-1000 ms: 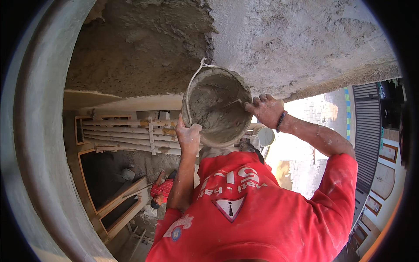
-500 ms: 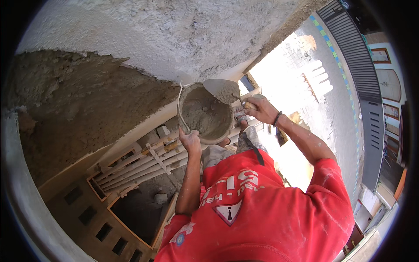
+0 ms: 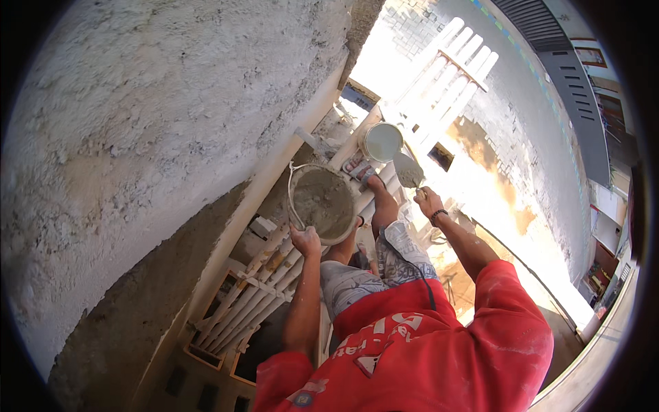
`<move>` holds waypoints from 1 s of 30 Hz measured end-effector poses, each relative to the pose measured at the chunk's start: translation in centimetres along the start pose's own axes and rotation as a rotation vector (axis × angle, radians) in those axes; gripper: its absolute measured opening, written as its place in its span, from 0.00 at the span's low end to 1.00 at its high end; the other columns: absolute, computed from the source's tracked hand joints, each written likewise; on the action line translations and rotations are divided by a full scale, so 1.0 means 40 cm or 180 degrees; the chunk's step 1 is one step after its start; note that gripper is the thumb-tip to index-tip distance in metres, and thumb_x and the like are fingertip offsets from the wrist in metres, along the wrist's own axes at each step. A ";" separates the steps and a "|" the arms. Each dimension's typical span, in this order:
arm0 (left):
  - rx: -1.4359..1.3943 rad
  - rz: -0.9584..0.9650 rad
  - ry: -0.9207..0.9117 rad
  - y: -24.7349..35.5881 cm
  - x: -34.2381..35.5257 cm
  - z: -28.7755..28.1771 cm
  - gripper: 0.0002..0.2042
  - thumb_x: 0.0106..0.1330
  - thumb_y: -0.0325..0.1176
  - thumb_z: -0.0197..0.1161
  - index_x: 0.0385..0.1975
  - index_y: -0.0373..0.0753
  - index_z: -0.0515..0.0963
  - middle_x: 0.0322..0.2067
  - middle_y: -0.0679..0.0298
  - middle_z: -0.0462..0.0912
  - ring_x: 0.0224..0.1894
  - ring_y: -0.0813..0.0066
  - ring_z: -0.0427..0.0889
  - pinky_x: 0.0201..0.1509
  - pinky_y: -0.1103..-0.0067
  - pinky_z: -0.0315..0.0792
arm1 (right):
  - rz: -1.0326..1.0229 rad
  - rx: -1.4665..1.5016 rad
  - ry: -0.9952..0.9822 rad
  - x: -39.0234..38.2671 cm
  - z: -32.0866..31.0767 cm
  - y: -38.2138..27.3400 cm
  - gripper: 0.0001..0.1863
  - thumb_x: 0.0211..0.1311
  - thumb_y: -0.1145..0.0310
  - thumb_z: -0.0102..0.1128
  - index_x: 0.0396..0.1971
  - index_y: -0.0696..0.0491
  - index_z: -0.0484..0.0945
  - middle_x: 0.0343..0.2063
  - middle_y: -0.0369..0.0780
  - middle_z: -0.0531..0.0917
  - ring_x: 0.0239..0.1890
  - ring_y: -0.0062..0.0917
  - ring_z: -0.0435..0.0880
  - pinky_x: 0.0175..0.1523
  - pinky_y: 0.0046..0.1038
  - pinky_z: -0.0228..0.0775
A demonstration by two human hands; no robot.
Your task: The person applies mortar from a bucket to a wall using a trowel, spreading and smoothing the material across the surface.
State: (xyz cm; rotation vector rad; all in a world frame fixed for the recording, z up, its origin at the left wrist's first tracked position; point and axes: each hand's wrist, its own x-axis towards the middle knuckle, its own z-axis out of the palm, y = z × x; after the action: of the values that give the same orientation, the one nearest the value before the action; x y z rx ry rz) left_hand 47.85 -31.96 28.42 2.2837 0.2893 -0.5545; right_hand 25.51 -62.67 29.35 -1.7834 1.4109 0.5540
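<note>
My left hand [image 3: 305, 240] is closed on the near rim of a bucket [image 3: 335, 242] of grey mortar [image 3: 321, 200], whose thin handle rests against its left side. Over to the right, my right hand [image 3: 429, 201] grips the handle of a trowel [image 3: 408, 170]. Its broad blade is smeared with grey mortar and points up and left, apart from the mortar bucket. Just beyond the blade, a second bucket [image 3: 383, 142] with pale, cloudy liquid stands on the poles by my foot.
Rough whitish wall [image 3: 171, 103] fills the left, with darker, wet-looking plaster [image 3: 137, 302] lower down. Light-coloured poles [image 3: 257, 302] form the platform under my feet. Far below on the right lies a brightly lit paved street [image 3: 528, 151], beside a grey gate [image 3: 573, 89].
My right hand has carried the trowel from over the mortar bucket's rim to the right, near the second bucket. That bucket now shows fully. The view has turned, and my left hand keeps its hold.
</note>
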 end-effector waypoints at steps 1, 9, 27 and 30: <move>0.0222 0.0015 0.0001 -0.019 0.017 0.038 0.31 0.48 0.26 0.54 0.57 0.23 0.63 0.53 0.36 0.70 0.56 0.42 0.70 0.62 0.66 0.62 | -0.0019 0.0067 0.0091 0.051 0.044 0.027 0.21 0.52 0.57 0.59 0.43 0.55 0.75 0.37 0.54 0.81 0.43 0.47 0.80 0.49 0.40 0.70; 0.0437 0.0419 -0.0537 -0.024 0.193 0.307 0.30 0.49 0.26 0.55 0.57 0.23 0.64 0.51 0.37 0.72 0.54 0.41 0.71 0.59 0.65 0.64 | 0.0162 0.0378 0.0629 0.441 0.245 0.163 0.23 0.52 0.55 0.59 0.47 0.51 0.75 0.39 0.54 0.81 0.45 0.47 0.79 0.49 0.41 0.69; 0.0437 0.1053 -0.0523 -0.048 0.384 0.569 0.30 0.45 0.27 0.57 0.54 0.24 0.67 0.45 0.37 0.76 0.50 0.43 0.75 0.56 0.65 0.67 | -0.0358 0.1248 0.0298 0.600 0.386 0.233 0.23 0.50 0.61 0.64 0.46 0.56 0.76 0.35 0.51 0.82 0.40 0.41 0.82 0.44 0.34 0.72; 0.0108 0.0932 -0.0580 -0.138 0.427 0.603 0.31 0.44 0.28 0.58 0.54 0.25 0.67 0.46 0.37 0.75 0.51 0.44 0.75 0.56 0.66 0.67 | -0.0937 0.1017 0.0599 0.488 0.395 0.178 0.22 0.52 0.60 0.63 0.46 0.56 0.76 0.35 0.51 0.82 0.41 0.42 0.82 0.45 0.35 0.72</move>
State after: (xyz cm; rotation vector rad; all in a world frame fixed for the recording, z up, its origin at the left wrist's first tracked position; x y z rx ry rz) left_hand 53.56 -44.93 1.90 2.2352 -0.1430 -0.6115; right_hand 26.39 -62.65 3.24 -1.7683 1.2454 0.0043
